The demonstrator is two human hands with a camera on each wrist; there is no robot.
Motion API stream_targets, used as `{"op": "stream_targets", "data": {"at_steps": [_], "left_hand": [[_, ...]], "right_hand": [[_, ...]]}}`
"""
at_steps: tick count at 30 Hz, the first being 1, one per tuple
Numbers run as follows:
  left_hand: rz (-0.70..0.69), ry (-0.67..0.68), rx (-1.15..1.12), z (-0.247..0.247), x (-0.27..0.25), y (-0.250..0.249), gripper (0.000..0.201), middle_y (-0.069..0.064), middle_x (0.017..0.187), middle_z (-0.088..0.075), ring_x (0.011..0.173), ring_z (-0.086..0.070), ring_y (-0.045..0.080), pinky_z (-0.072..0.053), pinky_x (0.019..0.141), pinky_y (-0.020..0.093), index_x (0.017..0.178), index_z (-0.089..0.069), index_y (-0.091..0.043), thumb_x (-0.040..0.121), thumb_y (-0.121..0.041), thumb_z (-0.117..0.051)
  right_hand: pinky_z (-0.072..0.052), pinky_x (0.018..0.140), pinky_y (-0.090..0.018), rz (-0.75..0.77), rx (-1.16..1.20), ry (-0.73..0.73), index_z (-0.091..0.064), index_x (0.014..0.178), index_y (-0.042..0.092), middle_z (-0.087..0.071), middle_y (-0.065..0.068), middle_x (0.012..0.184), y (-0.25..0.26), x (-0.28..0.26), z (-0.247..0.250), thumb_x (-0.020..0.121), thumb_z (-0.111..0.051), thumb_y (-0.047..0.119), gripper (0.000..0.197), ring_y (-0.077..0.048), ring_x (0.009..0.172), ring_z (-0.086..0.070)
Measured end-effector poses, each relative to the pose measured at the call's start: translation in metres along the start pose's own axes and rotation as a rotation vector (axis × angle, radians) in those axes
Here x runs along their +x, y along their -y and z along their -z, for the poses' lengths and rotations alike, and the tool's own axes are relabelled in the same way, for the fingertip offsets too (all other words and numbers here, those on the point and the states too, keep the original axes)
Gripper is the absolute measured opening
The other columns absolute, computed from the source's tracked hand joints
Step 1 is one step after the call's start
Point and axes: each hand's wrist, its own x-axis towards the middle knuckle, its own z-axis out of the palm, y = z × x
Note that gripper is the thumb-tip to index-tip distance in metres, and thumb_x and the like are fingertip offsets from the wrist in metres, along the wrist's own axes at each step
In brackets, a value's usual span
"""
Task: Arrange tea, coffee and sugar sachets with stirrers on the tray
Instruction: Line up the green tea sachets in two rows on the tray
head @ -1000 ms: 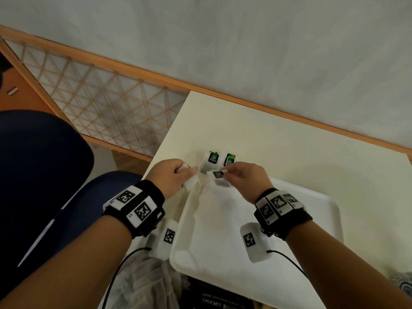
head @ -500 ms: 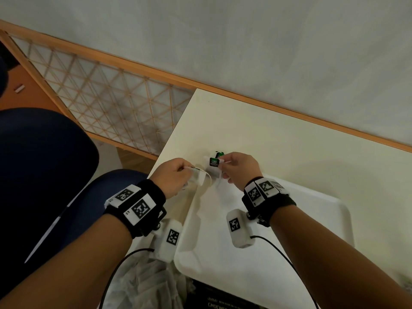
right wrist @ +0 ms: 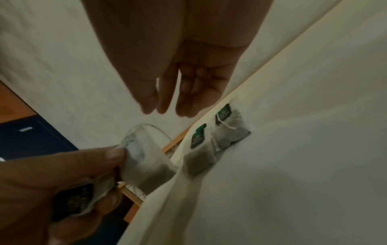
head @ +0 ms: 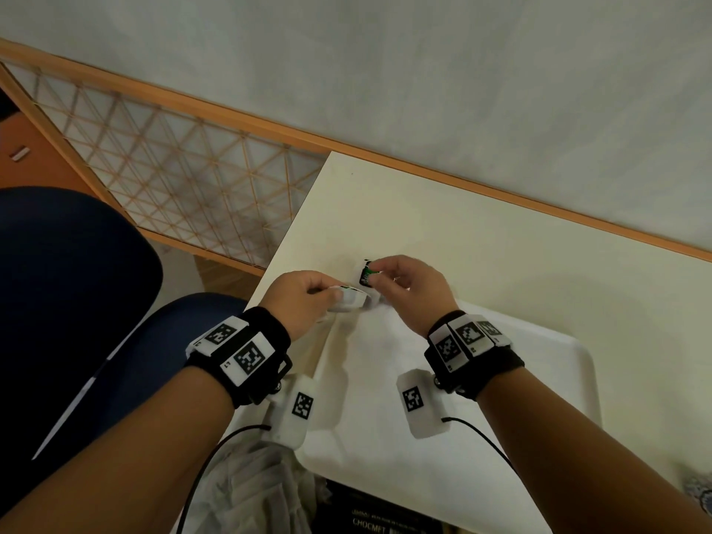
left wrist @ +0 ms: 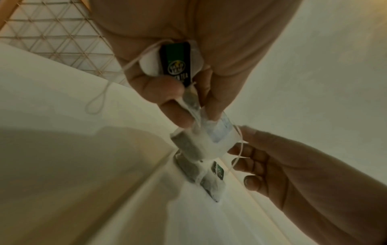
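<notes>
My left hand (head: 327,294) grips a small bunch of tea bags (left wrist: 192,145) over the white tray's (head: 539,379) far left corner; a green tag (left wrist: 176,64) is tucked in its palm. The right hand (right wrist: 156,106) is beside the bunch, thumb and forefinger pinched on a thin white string (left wrist: 240,149) that runs from the hanging bag. Two tea bags (right wrist: 199,160) (right wrist: 232,134) with green tags lie side by side in the tray's corner. In the head view only one of their tags (head: 368,275) shows past my right fingers.
The tray sits on a cream table (head: 462,225) against a wood-trimmed wall. A dark box (head: 377,522) and crumpled white plastic (head: 250,487) lie at the table's near edge. A blue chair (head: 77,283) and a lattice screen (head: 173,167) stand to the left.
My two hands have come closer together at the tray's corner. The right hand has shifted left to the bunch that the left hand holds.
</notes>
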Motion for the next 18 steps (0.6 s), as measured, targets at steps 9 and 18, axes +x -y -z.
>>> {"op": "stream_targets", "data": {"at_steps": [9,18], "left_hand": [[0.067,0.116,-0.034,-0.004,-0.009,-0.013,0.032,0.002,0.089,-0.068,0.064,-0.051,0.009,-0.038,0.051,0.02,0.104,-0.07,-0.024,0.1,-0.031,-0.039],[-0.148,0.395,0.049,-0.017,-0.01,-0.003,0.041,-0.001,0.108,-0.059,0.052,-0.043,0.0,-0.037,0.053,0.01,0.117,-0.065,-0.031,0.077,-0.031,-0.074]], "right_hand": [[-0.038,0.058,-0.014,0.112,-0.094,0.151,-0.068,0.073,0.037,-0.05,0.012,0.064,0.007,-0.015,0.014,0.08,-0.063,0.006,0.032,-0.003,0.055,-0.046],[-0.036,0.07,-0.005,0.177,-0.125,0.363,-0.066,0.06,0.036,-0.043,0.012,0.095,0.012,-0.017,0.027,0.076,-0.07,0.003,0.037,0.006,0.085,-0.044]]}}
